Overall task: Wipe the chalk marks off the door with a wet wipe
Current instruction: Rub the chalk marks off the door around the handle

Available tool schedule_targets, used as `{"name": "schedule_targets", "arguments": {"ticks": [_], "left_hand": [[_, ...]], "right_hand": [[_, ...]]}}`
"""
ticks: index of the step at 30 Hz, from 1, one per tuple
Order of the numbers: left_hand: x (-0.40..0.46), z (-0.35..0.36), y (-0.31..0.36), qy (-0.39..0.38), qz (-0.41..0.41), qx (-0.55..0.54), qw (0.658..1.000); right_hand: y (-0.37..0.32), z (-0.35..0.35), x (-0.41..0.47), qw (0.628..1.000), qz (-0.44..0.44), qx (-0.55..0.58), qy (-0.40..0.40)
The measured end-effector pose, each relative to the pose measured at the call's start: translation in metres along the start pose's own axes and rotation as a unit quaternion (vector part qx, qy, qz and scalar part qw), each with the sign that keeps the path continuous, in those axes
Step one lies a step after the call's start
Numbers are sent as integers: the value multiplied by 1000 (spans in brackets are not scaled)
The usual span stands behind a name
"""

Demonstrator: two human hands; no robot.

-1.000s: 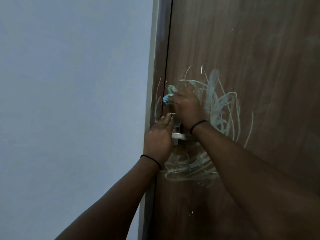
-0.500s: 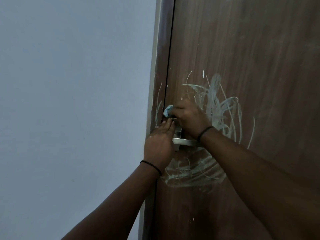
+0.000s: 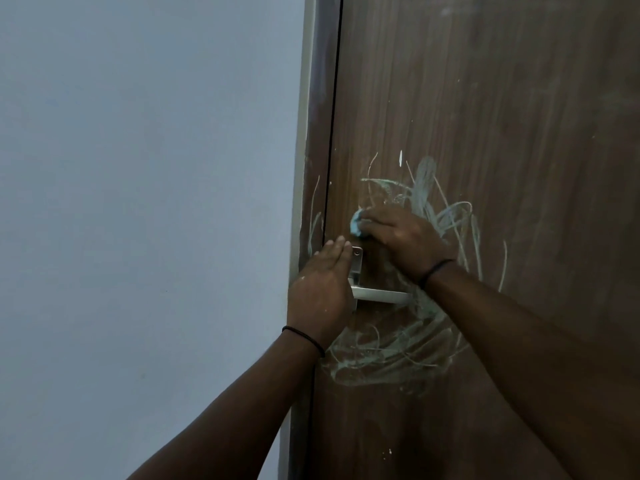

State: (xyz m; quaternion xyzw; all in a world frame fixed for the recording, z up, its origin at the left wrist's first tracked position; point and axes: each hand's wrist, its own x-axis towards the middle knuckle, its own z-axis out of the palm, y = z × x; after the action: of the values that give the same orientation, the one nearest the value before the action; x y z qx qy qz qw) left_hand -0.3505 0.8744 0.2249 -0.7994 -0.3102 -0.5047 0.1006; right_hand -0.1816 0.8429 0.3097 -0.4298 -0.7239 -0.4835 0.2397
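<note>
A brown wooden door [image 3: 502, 98] carries pale greenish chalk marks [image 3: 446, 209] above its handle, and more scribbles spread below the handle. My right hand [image 3: 405, 240] pinches a balled pale blue wet wipe [image 3: 460, 225] and presses it to the door just above the lock plate. My left hand [image 3: 322, 289] lies flat with straight fingers against the door's edge, over the left part of the lock plate.
A silver lever handle [image 3: 381, 295] sticks out to the right between my two hands. The brown door frame [image 3: 313, 168] with a few chalk strokes runs up the left side. A plain pale blue wall [image 3: 138, 202] fills the left half.
My right hand with the wipe slid down from the upper chalk marks toward the lock plate. My left hand stayed flat on the door's edge.
</note>
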Motion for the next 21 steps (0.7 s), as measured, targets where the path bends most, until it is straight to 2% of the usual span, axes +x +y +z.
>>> {"name": "schedule_targets", "arguments": {"ticks": [3,5,8,12,14,18,21], "left_hand": [[10,-1,4,14,5,4,1000],[20,-1,5,26,-17,7,1000],[26,1,5,33,-42,15,998],[18,4,1,14,-52,24,998],[15,4,0,3,-50,27,998],[20,2,2,2,-55,29,998],[23,1,5,8,-56,25,998]], "right_hand": [[27,-12,31,994,88,-38,56],[23,-9,48,992,113,-46,11],[6,10,25,992,43,-82,-86],[8,9,-25,979,-25,-111,-168],[16,1,-21,975,10,-154,-163],[19,-10,41,972,164,-139,-97],[6,-4,47,975,148,-115,-119]]}}
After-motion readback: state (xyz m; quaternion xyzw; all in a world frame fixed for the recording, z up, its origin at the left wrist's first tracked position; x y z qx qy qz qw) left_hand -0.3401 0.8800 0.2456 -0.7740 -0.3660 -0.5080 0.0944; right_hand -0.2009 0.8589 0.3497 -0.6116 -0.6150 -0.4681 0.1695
